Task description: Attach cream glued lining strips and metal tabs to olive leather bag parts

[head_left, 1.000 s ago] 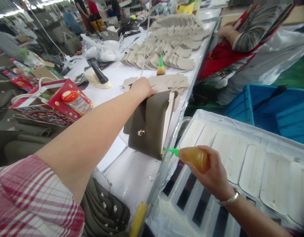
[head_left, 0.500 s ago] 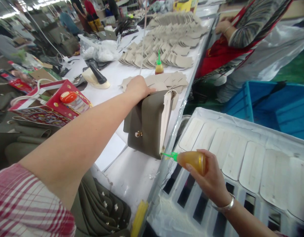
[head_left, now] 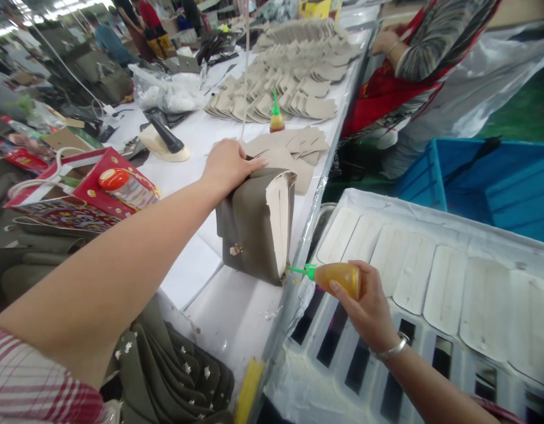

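My left hand [head_left: 230, 168] grips the top edge of an olive-grey leather bag panel [head_left: 248, 232], which stands tilted on the white table [head_left: 236, 312] with a small gold clasp on its front. A cream lining edge [head_left: 279, 227] gapes open along its right side. My right hand [head_left: 370, 312] squeezes a amber plastic glue bottle [head_left: 338, 280]. The bottle's green nozzle [head_left: 299, 271] points at the bag's lower right corner, very close to it. The inside of the bag is hidden.
Stacks of beige cut pieces [head_left: 272, 88] and a second glue bottle [head_left: 277, 121] lie beyond the bag. A red gift bag [head_left: 113, 188] stands left, olive flaps [head_left: 175, 371] lie below, and a tray of cream panels [head_left: 431, 288] sits right. A co-worker's arm [head_left: 413, 59] and a blue crate [head_left: 488, 188] are at the far right.
The view has drifted left and up. My left hand has slid down and left, tilting the bag. The glue nozzle stays near the bag's lower right corner, and the lining edge gapes wider.
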### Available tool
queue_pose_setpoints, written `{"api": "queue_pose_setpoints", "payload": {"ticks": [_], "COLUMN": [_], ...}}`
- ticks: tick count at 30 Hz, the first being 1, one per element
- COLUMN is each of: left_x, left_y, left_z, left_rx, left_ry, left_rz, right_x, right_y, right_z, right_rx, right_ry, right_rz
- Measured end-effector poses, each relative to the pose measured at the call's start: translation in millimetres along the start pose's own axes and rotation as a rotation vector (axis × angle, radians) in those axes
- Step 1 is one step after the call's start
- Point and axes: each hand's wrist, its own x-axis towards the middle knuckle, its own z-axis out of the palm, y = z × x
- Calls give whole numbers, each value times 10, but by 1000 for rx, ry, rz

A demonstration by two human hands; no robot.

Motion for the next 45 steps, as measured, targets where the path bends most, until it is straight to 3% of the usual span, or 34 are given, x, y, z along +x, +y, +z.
{"api": "queue_pose_setpoints", "payload": {"ticks": [3,9,13,15,18,21,26,29,33,38,42,45], "left_x": [-77,-240,-341,-414,-561,-729,-987,-1113,-1232,-1332,-1432,-1543], "left_y": [-28,-140,-182,-182,-188,-217,-261,-271,-303,-397,-487,-529], "left_z": [-28,-97,-142,-178,-246,-310,-382,-414,-440,-446,-445,-446], "left_rx": [-29,-88,-106,-112,-111,-88,-47,-49,-31,-31,-20,-10], "left_ry": [25,89,130,156,195,246,345,386,417,450,490,518], "left_rz": [12,40,63,70,79,76,66,58,59,53,57,52], "right_x": [-14,-69,-104,-102,-115,-165,-262,-301,-309,-331,-388,-405], "right_y": [-5,-22,-25,-3,38,57,80,78,63,98,67,11], "right_z": [23,19,-5,1,33,72,119,112,101,139,139,129], "right_rx": [24,26,329,487,568,597,469,288,277,389,380,330], "right_ry": [-58,23,-87,-47,7,-65,13,-35,14,-100,1,-43], "right_rz": [53,63,291,399,466,517,419,332,307,411,450,447]}}
